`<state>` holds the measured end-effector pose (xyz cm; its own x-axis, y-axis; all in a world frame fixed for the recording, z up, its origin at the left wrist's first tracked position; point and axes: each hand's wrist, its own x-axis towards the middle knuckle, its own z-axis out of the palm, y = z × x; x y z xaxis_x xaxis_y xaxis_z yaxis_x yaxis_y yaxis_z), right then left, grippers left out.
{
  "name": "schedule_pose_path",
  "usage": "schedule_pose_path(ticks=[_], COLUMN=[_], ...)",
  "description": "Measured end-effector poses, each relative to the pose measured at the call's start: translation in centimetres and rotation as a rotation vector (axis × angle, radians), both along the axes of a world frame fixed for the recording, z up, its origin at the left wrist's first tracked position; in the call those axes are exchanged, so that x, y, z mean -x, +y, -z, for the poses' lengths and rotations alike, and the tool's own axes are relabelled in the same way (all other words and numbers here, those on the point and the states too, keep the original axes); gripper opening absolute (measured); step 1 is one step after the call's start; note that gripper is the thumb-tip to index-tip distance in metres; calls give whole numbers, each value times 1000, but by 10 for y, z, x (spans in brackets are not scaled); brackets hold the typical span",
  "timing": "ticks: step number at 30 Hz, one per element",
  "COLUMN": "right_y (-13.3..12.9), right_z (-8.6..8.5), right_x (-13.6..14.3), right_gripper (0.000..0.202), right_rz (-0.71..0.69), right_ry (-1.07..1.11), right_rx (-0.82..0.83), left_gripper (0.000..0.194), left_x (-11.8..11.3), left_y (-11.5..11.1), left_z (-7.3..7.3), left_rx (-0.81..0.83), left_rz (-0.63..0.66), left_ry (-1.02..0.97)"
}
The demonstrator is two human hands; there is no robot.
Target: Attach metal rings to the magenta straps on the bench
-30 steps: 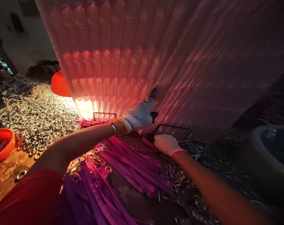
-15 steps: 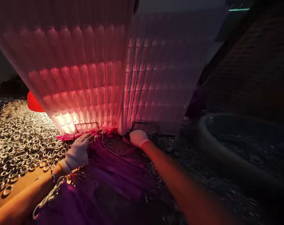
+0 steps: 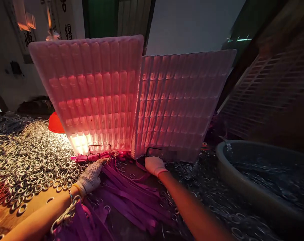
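Note:
My left hand [image 3: 90, 176], in a dotted knit glove, reaches to the gathered end of the purple straps [image 3: 131, 197], its fingers together by a metal ring; what they pinch is too small to make out. My right hand [image 3: 155, 166], in a pale glove, is closed at the base of the right ribbed panel [image 3: 177, 100], beside a dark wire bracket [image 3: 154, 148]. A purple strap loops out from its fingers. Pink strap pieces [image 3: 91, 156] lie along the foot of the left ribbed panel [image 3: 99, 90].
Metal rings [image 3: 46, 160] are heaped at the left. More purple straps [image 3: 84, 221] with linked rings lie near me. A red lamp shade [image 3: 57, 123] glows behind the left panel. A large tub [image 3: 224, 157] of metal pieces stands at the right.
The view has tilted up, so the panels' top edges and the wall now show, and everything sits lower and slightly to the right. Both hands remain at nearly the same places beside the panels.

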<state>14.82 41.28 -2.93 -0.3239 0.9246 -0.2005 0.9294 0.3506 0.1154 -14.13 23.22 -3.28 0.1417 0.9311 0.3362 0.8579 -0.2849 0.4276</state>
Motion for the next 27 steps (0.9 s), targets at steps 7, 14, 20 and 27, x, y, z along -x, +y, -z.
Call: schedule_pose_path(ticks=[7, 14, 20, 27], right_y=[6, 6, 4, 5], right_z=[9, 12, 13, 16], right_x=[-4, -6, -8, -9], right_gripper=[32, 33, 33, 33], right_rz=[22, 38, 32, 34], right_ry=[5, -2, 2, -6], right_rx=[-7, -13, -17, -13], left_gripper=[84, 81, 81, 81], left_x=[0, 0, 0, 2], left_y=[3, 1, 1, 4], left_z=[0, -2, -4, 0], left_rx=[-34, -9, -9, -26], left_rz=[33, -7, 8, 6], left_ry=[-40, -25, -1, 45])
